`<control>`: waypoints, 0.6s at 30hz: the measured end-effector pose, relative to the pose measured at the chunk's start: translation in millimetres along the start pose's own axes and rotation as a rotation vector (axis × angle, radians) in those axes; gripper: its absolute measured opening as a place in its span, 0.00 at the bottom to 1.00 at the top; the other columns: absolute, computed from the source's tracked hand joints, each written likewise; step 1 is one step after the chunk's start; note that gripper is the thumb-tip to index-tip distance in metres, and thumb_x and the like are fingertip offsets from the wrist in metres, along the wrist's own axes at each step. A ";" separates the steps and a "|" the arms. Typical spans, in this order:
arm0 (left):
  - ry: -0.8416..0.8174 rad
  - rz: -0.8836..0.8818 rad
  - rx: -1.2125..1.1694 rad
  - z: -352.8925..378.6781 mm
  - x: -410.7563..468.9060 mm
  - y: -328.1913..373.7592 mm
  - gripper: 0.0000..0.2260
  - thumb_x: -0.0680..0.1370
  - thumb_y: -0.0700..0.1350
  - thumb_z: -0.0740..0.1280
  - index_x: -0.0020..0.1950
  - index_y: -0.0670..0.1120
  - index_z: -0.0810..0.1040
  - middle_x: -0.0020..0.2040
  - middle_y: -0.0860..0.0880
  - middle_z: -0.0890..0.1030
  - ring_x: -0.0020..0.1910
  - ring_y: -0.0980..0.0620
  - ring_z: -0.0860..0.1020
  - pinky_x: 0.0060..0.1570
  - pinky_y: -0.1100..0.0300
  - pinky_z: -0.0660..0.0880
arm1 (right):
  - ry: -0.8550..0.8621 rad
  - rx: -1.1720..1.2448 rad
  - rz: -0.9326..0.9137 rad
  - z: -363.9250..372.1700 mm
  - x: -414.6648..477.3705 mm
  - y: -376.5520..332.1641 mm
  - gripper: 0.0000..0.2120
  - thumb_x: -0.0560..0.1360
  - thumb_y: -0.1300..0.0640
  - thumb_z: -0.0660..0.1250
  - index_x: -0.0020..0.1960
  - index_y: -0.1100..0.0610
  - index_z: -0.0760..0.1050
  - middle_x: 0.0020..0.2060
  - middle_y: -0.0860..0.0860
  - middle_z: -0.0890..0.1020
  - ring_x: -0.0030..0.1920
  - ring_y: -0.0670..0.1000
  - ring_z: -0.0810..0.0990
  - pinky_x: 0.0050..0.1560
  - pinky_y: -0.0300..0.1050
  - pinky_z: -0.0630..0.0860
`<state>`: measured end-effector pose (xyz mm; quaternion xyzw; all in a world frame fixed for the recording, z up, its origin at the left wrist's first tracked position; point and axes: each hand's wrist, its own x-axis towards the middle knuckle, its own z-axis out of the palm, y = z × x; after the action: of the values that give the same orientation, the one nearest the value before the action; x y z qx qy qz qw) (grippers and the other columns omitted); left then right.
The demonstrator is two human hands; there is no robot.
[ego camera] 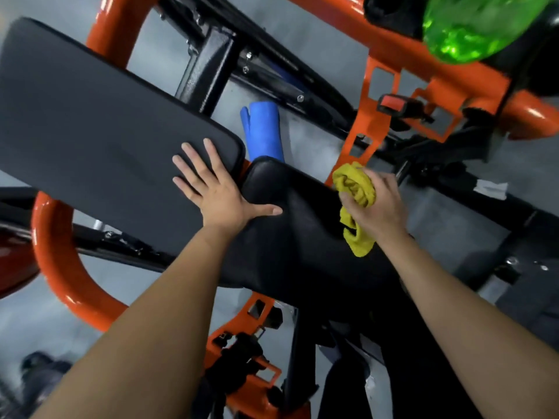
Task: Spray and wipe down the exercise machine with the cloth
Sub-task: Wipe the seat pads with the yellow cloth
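Right hand point(378, 204): fingers curled round a bunched yellow cloth point(357, 184), pressing it against the right edge of the black seat pad point(296, 237). A loose tail of cloth hangs below the fist.

Left hand point(217, 189): flat and released, fingers spread on the end of the grey back pad point(90, 116), thumb reaching across onto the seat pad. It grasps nothing and appears to serve as a brace.

The two pads nearly meet at a narrow gap just beside the left hand. Both belong to the exercise machine point(51, 252), whose orange tubular frame loops under them on the left and crosses above on the right.

A blue rolled object point(263, 131) lies on the floor beyond the gap; what it is cannot be told. A green translucent bottle point(472, 28), blurred, sits at the upper right, well apart from both hands; it is probably the spray.

Handling, as judged: the cloth is light, soft and limp, so it is best held wadded in the palm, as here, with the tail tucked in so it does not drag. The upholstery looks smooth and probably slick when wet, firm enough to take steady pressure.
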<state>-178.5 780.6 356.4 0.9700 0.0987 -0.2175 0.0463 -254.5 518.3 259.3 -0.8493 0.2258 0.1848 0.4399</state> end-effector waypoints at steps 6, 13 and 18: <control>0.072 0.031 0.045 1.9 -7.4 -1.7 0.79 0.49 0.79 0.75 0.83 0.45 0.33 0.81 0.36 0.33 0.79 0.32 0.32 0.73 0.31 0.33 | -0.029 0.073 -0.003 -11.2 -17.0 24.4 0.36 0.72 0.44 0.73 0.77 0.40 0.63 0.67 0.47 0.67 0.64 0.53 0.75 0.61 0.48 0.72; 0.292 0.568 0.144 25.7 -60.5 46.1 0.59 0.61 0.67 0.80 0.84 0.50 0.54 0.83 0.40 0.53 0.83 0.41 0.51 0.75 0.33 0.39 | 0.276 0.569 0.285 -32.6 -66.7 89.2 0.25 0.72 0.49 0.67 0.69 0.40 0.75 0.57 0.46 0.81 0.55 0.47 0.81 0.61 0.45 0.78; -0.168 0.753 0.498 89.9 -85.8 110.3 0.65 0.63 0.78 0.69 0.83 0.51 0.33 0.81 0.41 0.30 0.81 0.42 0.31 0.72 0.35 0.27 | 0.284 0.682 0.444 -50.1 -77.5 153.8 0.15 0.80 0.59 0.66 0.65 0.48 0.77 0.51 0.51 0.83 0.45 0.47 0.81 0.39 0.33 0.74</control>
<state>-268.3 646.3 317.6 0.8989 -0.3201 -0.2804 -0.1047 -397.0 415.2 224.2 -0.6031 0.5095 0.0710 0.6097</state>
